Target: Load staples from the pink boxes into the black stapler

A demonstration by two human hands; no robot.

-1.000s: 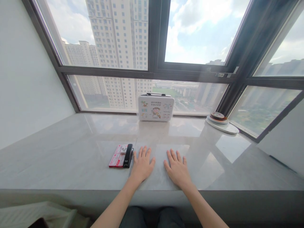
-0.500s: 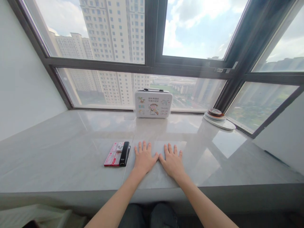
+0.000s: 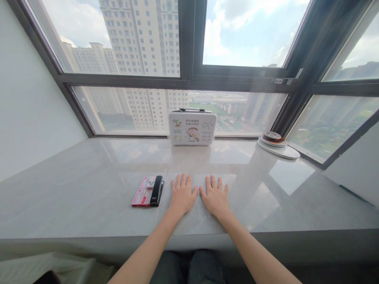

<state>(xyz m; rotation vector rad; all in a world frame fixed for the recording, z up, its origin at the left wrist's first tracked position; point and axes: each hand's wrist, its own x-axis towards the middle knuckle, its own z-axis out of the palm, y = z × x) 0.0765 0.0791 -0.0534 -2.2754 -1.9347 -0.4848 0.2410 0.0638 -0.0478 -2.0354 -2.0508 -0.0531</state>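
My left hand [image 3: 181,195] and my right hand [image 3: 215,197] lie flat, palms down, side by side on the grey marble sill [image 3: 74,197], fingers stretched out and thumbs nearly touching. Neither holds anything. Just left of my left hand a black stapler [image 3: 156,191] rests on a red-and-white packet [image 3: 143,192]; the hand does not touch them.
A white tin case [image 3: 192,128] with a cartoon print and a handle stands upright against the window at the back. A stack of round plates [image 3: 277,146] sits at the back right. A white wall closes off the left side. My knees show below the sill edge.
My hands have slid closer together, so the thumbs almost meet. The view has shifted slightly; the stapler, case and plates have stayed put.
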